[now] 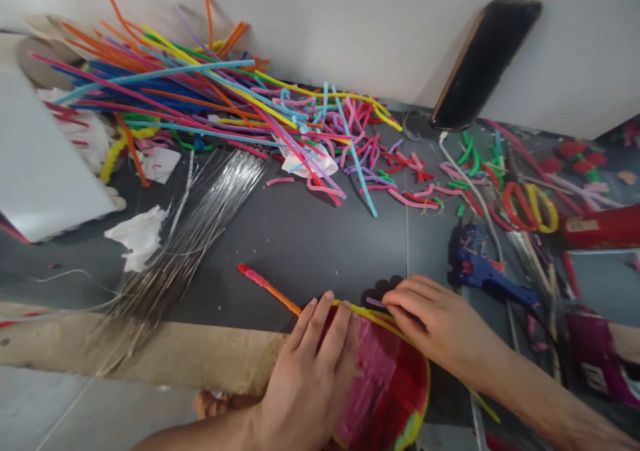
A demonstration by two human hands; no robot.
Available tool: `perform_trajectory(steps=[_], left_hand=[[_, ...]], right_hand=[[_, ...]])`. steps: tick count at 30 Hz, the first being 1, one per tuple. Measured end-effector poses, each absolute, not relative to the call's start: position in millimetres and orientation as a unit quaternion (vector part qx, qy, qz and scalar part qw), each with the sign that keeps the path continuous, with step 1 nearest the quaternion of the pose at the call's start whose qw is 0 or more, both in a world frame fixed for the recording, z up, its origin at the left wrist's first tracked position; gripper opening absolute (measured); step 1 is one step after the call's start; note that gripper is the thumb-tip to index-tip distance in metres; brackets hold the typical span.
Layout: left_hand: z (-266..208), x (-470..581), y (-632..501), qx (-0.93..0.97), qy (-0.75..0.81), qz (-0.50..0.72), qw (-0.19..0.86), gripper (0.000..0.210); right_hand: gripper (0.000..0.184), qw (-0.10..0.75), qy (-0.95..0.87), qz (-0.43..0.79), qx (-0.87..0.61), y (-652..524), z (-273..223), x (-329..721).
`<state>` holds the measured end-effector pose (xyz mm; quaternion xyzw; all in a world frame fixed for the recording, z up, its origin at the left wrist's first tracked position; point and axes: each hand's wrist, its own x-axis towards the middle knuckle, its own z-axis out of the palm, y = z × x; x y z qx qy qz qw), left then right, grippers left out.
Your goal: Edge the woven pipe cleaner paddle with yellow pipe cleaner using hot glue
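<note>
A round, flat craft piece [373, 371] with a pink and red face and a yellow pipe-cleaner rim lies at the bottom middle, partly over the table edge. My left hand [317, 364] rests on its left side, fingers stretched out and slightly apart; the thumb is hidden. An orange pipe-cleaner stem with a pink-red tip [270, 289] sticks out to the upper left, beyond the left fingers. At the top of the rim, my right hand [430, 318] is closed in a pinch on a short purple pipe cleaner [375, 302]. A loose yellow strand [485, 406] trails below my right wrist.
Long coloured pipe cleaners [200, 98] are heaped at the back, with short cut pieces [370, 151] beside them. Thin metal wires [215, 198] fan out on the left. A phone [485, 64] leans on the wall. A blue glue gun [490, 274] lies to the right.
</note>
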<state>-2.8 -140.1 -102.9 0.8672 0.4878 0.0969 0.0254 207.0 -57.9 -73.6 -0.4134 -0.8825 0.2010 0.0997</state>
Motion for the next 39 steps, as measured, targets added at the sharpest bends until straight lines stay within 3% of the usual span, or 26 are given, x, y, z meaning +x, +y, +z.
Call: perform_trajectory(steps=[9,24,39], left_hand=[[-99.5,-2.2,-139.2,0.866,0.491,0.083,0.034,0.042],[-96.5,-2.4,-138.3,0.874,0.478,0.078,0.032,0.045],[-98.0,-2.3,-140.1,0.874,0.48,0.062,0.033,0.044]], right_hand=[[0.023,0.069,-0.894,0.2,-0.395,-56.1,-75.9,204.4],[0.024,0.097,-0.91,0.169,-0.365,-63.2,-71.5,205.0],[0.025,0.129,-0.892,0.215,-0.375,-63.3,-73.8,203.2]])
